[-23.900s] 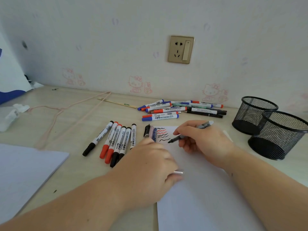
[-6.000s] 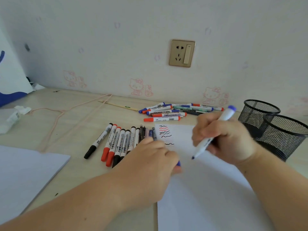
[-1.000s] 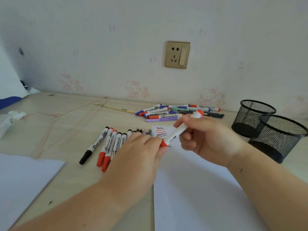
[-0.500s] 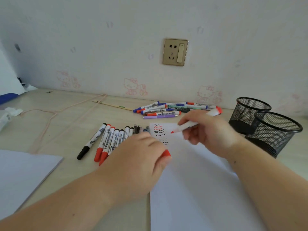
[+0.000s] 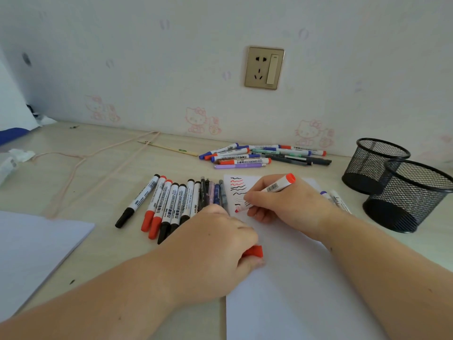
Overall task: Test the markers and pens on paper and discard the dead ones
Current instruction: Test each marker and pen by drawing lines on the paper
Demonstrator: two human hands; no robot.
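My right hand [image 5: 289,204] grips an uncapped red whiteboard marker [image 5: 277,186], its tip touching the white paper [image 5: 301,290] just below several black and red wavy test lines [image 5: 237,186]. My left hand [image 5: 215,249] rests on the paper's left edge and pinches the red cap [image 5: 253,251]. A row of capped black and red markers and thin pens [image 5: 176,202] lies left of the paper. A second pile of markers and pens [image 5: 257,155] lies by the wall.
Two black mesh pen cups [image 5: 402,192] stand at the right, with one or two markers [image 5: 337,200] lying beside them behind my right wrist. A stack of white paper [image 5: 31,253] sits at the left. A pink cord [image 5: 98,163] and a wooden stick [image 5: 169,148] lie farther back.
My right hand lowered the uncapped red marker from above the paper until its tip met the sheet under the test lines. My left hand stayed put holding the cap.
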